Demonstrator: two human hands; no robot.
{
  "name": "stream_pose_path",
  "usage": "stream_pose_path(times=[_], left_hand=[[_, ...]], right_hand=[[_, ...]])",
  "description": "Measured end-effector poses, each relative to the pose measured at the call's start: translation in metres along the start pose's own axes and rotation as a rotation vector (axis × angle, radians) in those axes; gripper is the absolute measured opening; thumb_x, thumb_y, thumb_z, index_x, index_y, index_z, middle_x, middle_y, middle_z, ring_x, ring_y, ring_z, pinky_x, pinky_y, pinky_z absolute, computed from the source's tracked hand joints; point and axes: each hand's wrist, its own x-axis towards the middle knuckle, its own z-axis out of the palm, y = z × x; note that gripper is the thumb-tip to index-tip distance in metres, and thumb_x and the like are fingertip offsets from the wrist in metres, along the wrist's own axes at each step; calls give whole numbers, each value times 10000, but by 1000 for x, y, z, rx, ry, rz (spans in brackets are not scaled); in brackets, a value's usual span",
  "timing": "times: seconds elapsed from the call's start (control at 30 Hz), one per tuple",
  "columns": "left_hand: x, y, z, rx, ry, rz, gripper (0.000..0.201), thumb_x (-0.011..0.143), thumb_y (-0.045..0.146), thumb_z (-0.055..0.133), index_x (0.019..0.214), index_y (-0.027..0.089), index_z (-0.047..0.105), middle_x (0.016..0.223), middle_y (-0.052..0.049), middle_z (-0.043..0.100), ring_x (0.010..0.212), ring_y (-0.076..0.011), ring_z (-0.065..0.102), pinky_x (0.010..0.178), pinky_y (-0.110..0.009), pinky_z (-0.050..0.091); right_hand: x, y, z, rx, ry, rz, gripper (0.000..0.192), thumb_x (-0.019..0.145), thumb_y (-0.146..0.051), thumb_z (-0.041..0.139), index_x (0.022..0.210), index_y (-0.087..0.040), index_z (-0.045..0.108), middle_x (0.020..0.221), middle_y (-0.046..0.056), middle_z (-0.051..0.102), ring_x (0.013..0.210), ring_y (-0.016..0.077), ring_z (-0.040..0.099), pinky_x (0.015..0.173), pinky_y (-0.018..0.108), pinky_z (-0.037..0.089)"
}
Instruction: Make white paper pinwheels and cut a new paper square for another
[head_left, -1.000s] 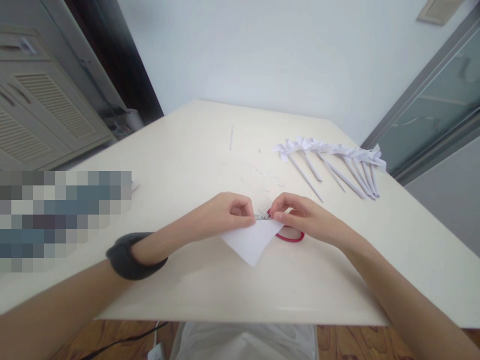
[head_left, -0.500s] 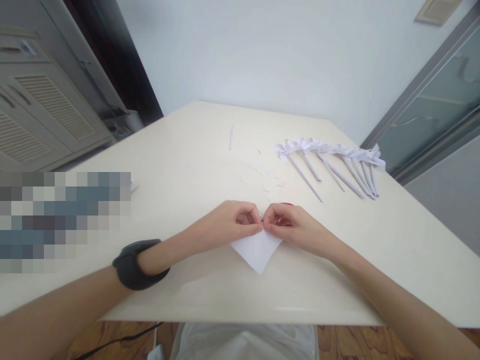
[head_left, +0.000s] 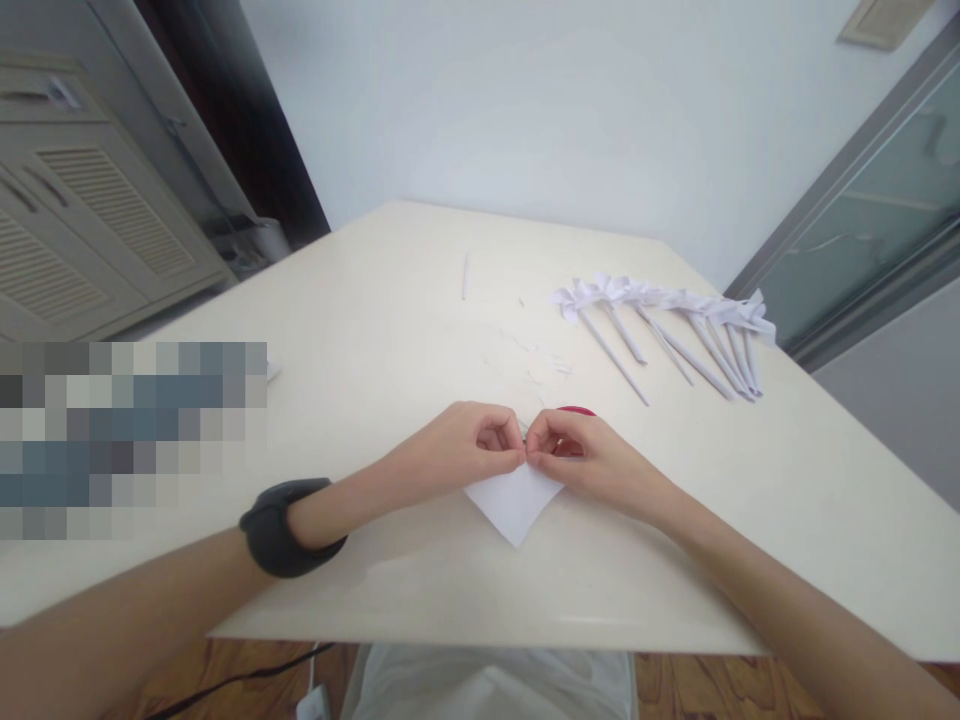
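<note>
A white sheet of paper (head_left: 515, 507) hangs between my hands with one corner pointing toward me. My left hand (head_left: 491, 440) pinches its far edge between thumb and fingers. Close against it, fingertips almost touching, my right hand (head_left: 566, 448) pinches the same edge. The upper part of the paper is hidden behind my fingers. Just behind my right hand lies something with a red rim (head_left: 577, 411), mostly covered, perhaps scissors. A dark band (head_left: 289, 530) is round my left wrist.
On the right of the white table (head_left: 360, 320) lie several rolled paper stems with white paper petals (head_left: 660, 296). Paper scraps (head_left: 555, 365) and a thin paper stick (head_left: 465, 276) lie beyond my hands. A blurred-out patch (head_left: 127, 440) covers the left side.
Both hands keep pinching the paper in nearly the same place. The view has shifted slightly; a bit more of the red rim shows.
</note>
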Motion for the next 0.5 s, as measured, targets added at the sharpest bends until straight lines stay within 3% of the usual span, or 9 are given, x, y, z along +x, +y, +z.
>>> stream_pose_path(times=[0.5], left_hand=[[-4,8,1,106,-12,5,85,725,211,491,697,174,563,652,21,585,633,-128,526,555,-219,344]], right_hand=[[-2,-7,-1,14,-22,26,35,766,-156,508,749,-180,527,758,-5,536,665,100,502,576,210,384]])
